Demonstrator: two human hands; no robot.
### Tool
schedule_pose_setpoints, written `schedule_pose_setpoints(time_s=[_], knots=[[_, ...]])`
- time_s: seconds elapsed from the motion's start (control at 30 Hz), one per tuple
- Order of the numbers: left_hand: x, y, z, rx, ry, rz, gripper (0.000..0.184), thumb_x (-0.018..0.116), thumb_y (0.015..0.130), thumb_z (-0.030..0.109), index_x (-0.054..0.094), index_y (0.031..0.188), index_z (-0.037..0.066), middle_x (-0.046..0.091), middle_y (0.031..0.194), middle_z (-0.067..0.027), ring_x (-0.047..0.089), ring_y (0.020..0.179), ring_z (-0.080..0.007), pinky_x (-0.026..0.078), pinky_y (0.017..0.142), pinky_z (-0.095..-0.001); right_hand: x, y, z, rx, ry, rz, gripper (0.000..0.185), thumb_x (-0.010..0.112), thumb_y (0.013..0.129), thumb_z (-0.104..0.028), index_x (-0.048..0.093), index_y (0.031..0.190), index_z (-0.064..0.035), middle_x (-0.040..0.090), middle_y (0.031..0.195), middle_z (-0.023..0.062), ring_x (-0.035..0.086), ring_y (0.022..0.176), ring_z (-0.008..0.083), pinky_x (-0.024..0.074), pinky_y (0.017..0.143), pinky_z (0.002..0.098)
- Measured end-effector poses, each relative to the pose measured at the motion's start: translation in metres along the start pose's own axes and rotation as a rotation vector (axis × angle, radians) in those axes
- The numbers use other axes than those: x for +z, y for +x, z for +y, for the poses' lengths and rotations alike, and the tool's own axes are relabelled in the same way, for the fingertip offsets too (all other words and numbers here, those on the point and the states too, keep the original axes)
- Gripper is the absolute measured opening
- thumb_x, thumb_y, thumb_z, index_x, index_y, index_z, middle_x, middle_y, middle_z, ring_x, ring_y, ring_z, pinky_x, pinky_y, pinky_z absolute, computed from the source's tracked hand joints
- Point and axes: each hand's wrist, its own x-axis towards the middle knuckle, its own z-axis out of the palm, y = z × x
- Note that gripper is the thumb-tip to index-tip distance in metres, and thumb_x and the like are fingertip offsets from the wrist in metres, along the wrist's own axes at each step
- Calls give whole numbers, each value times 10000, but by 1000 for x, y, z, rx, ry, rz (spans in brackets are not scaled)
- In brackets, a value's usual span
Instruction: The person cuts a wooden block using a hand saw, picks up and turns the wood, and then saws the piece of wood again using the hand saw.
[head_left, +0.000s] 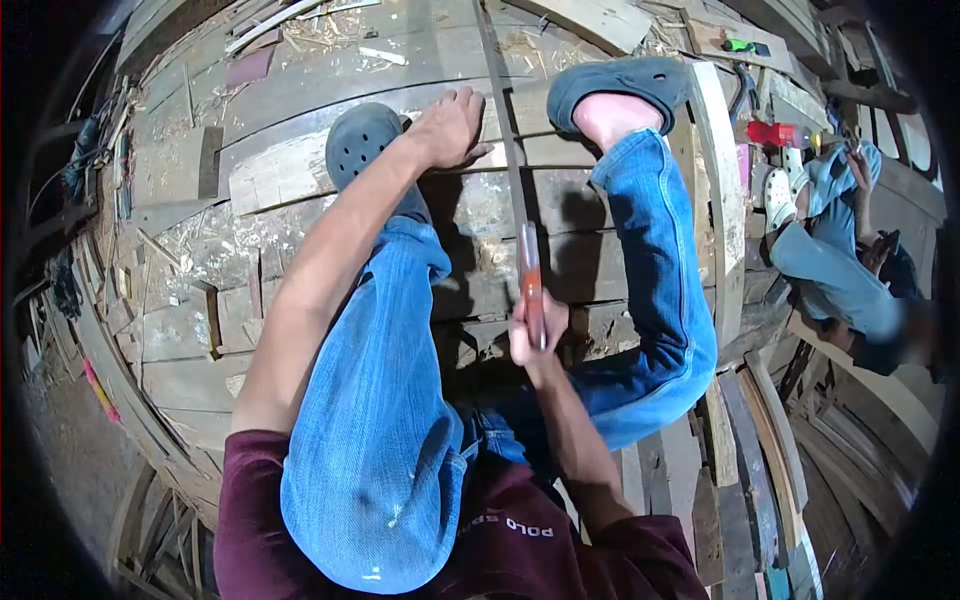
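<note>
My left hand (448, 128) rests palm down beside a long thin wooden strip (507, 120), its thumb apart from the fingers and close to the strip's side. Whether it touches the strip is hard to tell. In my right hand (540, 332) is a blurred tool (532, 290) with an orange-brown part, held upright in the view, close to the strip's lower end. My feet in dark clogs (360, 145) stand on either side of the strip, on weathered planks (285, 175).
Wood shavings and offcuts (380, 55) lie at the top. A pale board (720, 190) runs beside my right leg. At the right are a red bottle (778, 134), a green object (745, 46) and another seated person's legs (830, 270). Wood pieces are stacked lower right.
</note>
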Motion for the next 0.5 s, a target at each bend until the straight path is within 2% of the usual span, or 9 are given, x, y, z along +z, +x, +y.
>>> schedule_pose_setpoints(time_s=[0.07,0.1,0.13,0.2,0.3,0.4,0.43,0.47,0.5], knots=[[-3,3,0,-2,-2,20,649,651,781,389,393,1094,-117,464,1039,-285,490,970,-440,431,851,-477,-13,-17,-6,-115,-5,-32,79,533,591,-82,506,655,-45,468,540,40,451,451,123,402,470,251],[-1,-2,3,-8,-10,15,654,649,782,391,392,1097,-122,465,1039,-285,491,971,-439,431,853,-478,-13,-18,-10,41,-35,-21,81,515,608,-83,521,665,-26,477,535,46,460,448,126,400,471,247],[-2,-2,4,-15,19,-14,666,646,786,396,389,1111,-125,461,1060,-288,488,983,-438,437,855,-476,-7,-13,-1,-21,-147,50,113,596,621,-127,515,662,-61,479,517,30,495,430,120,405,462,246],[-2,-1,2,-5,39,-57,677,645,785,408,388,1124,-119,453,1085,-290,486,984,-438,433,868,-473,1,22,-4,81,-8,6,87,567,612,-92,499,654,-60,455,516,21,478,426,127,397,458,243],[-1,0,0,0,41,-16,681,646,784,419,392,1128,-111,450,1100,-291,490,978,-436,424,880,-476,8,32,3,-16,16,-11,70,535,611,-67,482,655,-53,420,518,35,436,438,107,377,449,246],[-3,-2,2,-1,52,-29,713,651,780,432,386,1160,-111,444,1148,-304,482,1029,-444,410,916,-467,-3,30,3,158,50,-3,138,552,606,-99,534,715,-16,442,533,21,412,457,90,362,452,251],[-2,-3,2,-24,18,-25,726,653,780,433,381,1172,-114,435,1166,-315,480,1041,-450,402,931,-460,-13,38,-3,43,145,-84,219,602,602,-158,546,747,-3,453,546,11,412,469,96,356,459,248],[0,-1,1,-15,6,-12,724,651,781,434,383,1169,-115,442,1153,-317,484,1034,-449,404,926,-460,-26,40,-1,102,180,-192,368,659,588,-245,546,826,12,476,595,17,429,507,100,359,483,253],[2,0,-1,-11,-10,-1,721,650,782,435,385,1166,-115,450,1139,-318,488,1027,-448,407,920,-460,-36,46,-9,131,218,-305,421,645,637,-314,547,878,18,505,642,27,454,547,107,380,519,254]])
